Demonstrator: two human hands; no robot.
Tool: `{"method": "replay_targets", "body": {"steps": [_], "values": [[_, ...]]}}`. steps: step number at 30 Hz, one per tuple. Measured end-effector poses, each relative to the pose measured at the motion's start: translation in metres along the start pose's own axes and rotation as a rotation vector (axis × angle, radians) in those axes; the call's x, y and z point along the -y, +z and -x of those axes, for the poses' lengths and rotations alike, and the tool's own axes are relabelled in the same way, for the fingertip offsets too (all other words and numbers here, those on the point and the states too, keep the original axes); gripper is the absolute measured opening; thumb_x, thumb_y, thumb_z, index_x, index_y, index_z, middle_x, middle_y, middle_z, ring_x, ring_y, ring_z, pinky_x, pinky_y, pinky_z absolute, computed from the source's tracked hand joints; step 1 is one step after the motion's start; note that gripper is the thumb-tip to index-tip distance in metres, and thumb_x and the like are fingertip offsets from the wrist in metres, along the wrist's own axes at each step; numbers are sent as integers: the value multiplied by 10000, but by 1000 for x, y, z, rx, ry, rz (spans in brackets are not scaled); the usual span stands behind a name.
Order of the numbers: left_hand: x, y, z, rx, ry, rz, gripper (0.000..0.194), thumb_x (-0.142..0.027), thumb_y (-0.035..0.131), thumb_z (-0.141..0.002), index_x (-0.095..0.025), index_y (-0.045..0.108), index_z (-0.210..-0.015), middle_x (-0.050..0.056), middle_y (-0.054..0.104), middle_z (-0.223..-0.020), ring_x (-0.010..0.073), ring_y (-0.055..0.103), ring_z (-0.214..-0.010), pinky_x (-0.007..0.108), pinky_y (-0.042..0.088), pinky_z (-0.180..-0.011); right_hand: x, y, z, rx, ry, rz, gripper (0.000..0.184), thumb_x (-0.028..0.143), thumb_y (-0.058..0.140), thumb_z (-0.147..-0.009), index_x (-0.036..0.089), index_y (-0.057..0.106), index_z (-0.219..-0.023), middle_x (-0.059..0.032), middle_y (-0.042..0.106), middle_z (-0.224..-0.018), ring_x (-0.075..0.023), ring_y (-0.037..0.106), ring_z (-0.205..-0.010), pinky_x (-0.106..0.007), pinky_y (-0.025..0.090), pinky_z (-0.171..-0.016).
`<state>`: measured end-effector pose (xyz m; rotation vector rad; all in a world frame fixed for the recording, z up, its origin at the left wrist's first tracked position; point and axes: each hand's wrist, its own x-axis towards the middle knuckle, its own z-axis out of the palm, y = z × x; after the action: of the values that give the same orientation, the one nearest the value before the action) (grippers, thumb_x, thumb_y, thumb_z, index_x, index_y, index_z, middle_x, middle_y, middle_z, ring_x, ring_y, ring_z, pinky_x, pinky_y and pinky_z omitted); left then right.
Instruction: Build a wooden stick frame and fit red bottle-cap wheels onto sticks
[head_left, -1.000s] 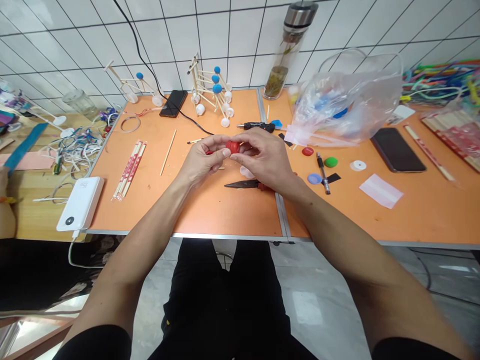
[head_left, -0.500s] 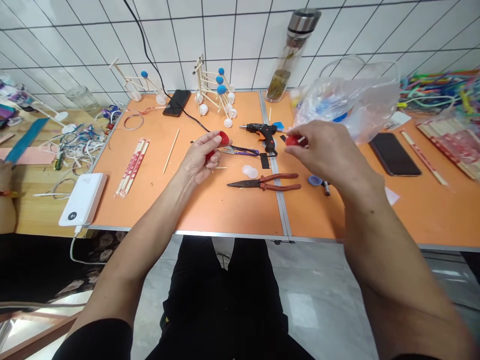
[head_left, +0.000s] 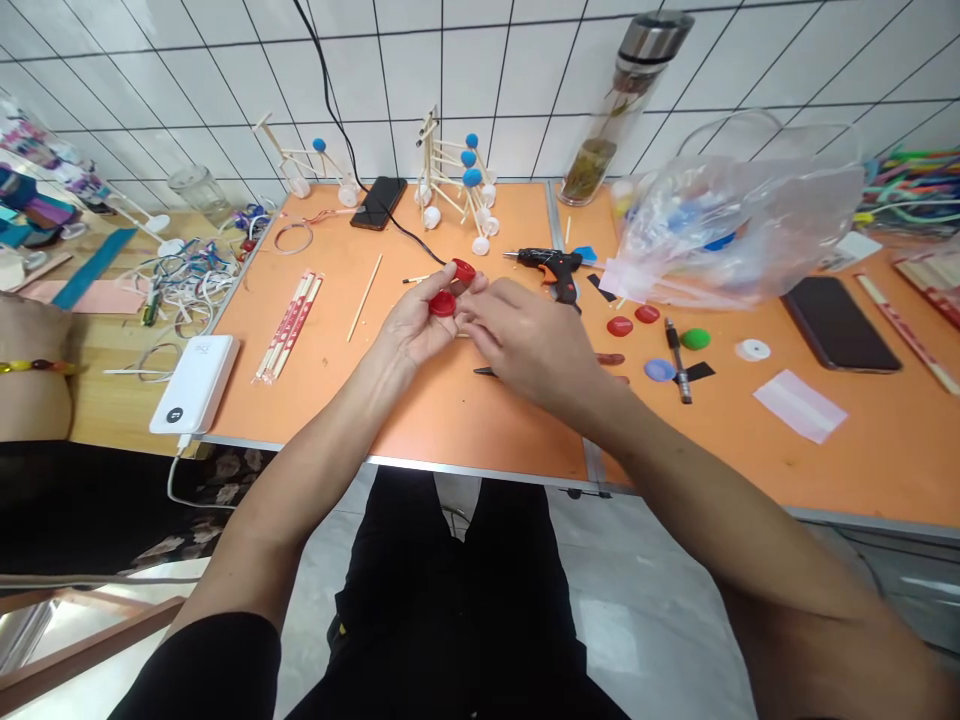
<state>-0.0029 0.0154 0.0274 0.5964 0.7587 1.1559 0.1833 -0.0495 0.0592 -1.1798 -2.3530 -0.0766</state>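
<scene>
Head view: at the far left, on the wooden tabletop (head_left: 112, 400), we see a co-worker's forearm (head_left: 34, 365) with a bead bracelet (head_left: 37, 367), and beside it a tangle of thin white wires (head_left: 187, 275). Near the front left corner of the orange tabletop (head_left: 465, 435) lies a smooth white power bank (head_left: 193, 385), and behind it a paper-wrapped bundle of chopsticks (head_left: 289, 327). Near the middle, the person's left hand (head_left: 409, 328) is turned palm up with curled fingers. It carries a glossy red bottle cap (head_left: 442, 304), and a second red cap (head_left: 463, 270) sits at the fingertips. The right hand (head_left: 529, 350) comes across with loosely parted fingers, and their tips are touching or almost touching the left fingers; we cannot tell if they pinch anything. Further right we find a black hot glue gun (head_left: 551, 268), two red caps (head_left: 634, 320) lying apart, and a crumpled clear plastic bag (head_left: 735, 230) near the back edge.
</scene>
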Motion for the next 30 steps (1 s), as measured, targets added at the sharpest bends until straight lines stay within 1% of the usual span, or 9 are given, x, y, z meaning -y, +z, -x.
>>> {"method": "replay_targets", "body": {"steps": [2, 5, 9, 13, 15, 17, 21, 25, 30], "values": [[3, -5, -5, 23, 48, -75, 231, -343, 837, -1100, -172, 760, -965, 100, 842, -998, 191, 859, -963, 304, 707, -852, 8, 15, -9, 31, -35, 46, 299, 185, 530, -1201, 217, 827, -1223, -149, 841, -1319, -291, 754, -992, -408, 410, -686], [7, -10, -11, 30, 101, -156, 269, -399, 831, -1096, -170, 759, -975, 125, 850, -1021, 242, 882, -1052, 366, 724, -930, 10, 29, -16, 32, -46, 89, 318, 165, 499, -1194, 220, 812, -1203, -146, 824, -1220, -283, 716, -982, -409, 378, -684], [8, -7, -6, -12, 45, -67, 246, -379, 846, -1083, -166, 769, -984, 103, 852, -1018, 223, 884, -1046, 335, 722, -949, 2, 38, -10, -14, -15, 8, 263, 177, 526, -1167, 237, 777, -1118, -133, 795, -1194, -270, 683, -938, -402, 378, -683], [3, -3, 4, -52, 78, -2, 224, -387, 890, -1045, -198, 773, -1015, 60, 869, -1026, 228, 892, -1056, 337, 740, -985, -11, 34, -4, -164, 5, -294, 133, 210, 588, -1111, 257, 700, -1057, -135, 785, -1343, -281, 723, -1006, -410, 488, -738], [1, -4, 6, -35, 111, -10, 218, -348, 938, -998, -216, 770, -1040, 35, 874, -1032, 204, 889, -1021, 339, 738, -1018, -19, 28, -5, -215, 37, -461, 97, 194, 614, -1060, 271, 656, -1019, -112, 807, -1261, -288, 742, -1057, -416, 542, -795], [1, -6, 7, 9, 140, -43, 288, -321, 1005, -921, -231, 774, -1067, 8, 872, -1030, 173, 878, -965, 324, 734, -1009, -26, 22, -7, -214, 92, -545, 109, 176, 637, -1007, 276, 616, -970, -74, 807, -1090, -263, 722, -954, -402, 535, -784], [3, -6, 5, 77, 235, -168, 466, -376, 1107, -769, -251, 791, -1088, -23, 861, -998, 147, 849, -867, 283, 720, -874, -37, 16, -11, -205, 132, -489, 149, 152, 664, -920, 273, 579, -905, -37, 752, -934, -232, 644, -825, -394, 486, -770], [8, -3, 4, 119, 368, -336, 477, -427, 1114, -754, -253, 818, -1085, -17, 836, -993, 143, 819, -838, 284, 712, -829, -46, 18, -11, -197, 98, -391, 202, 112, 661, -846, 275, 542, -859, -45, 705, -910, -251, 648, -864, -411, 499, -810], [12, -4, 3, 145, 478, -525, 465, -415, 1117, -750, -230, 840, -1075, 2, 817, -1045, 145, 805, -854, 304, 724, -865, -49, 18, -9, -172, 60, -373, 204, 111, 692, -842, 270, 572, -882, -36, 701, -882, -234, 644, -813, -413, 513, -789]]}}
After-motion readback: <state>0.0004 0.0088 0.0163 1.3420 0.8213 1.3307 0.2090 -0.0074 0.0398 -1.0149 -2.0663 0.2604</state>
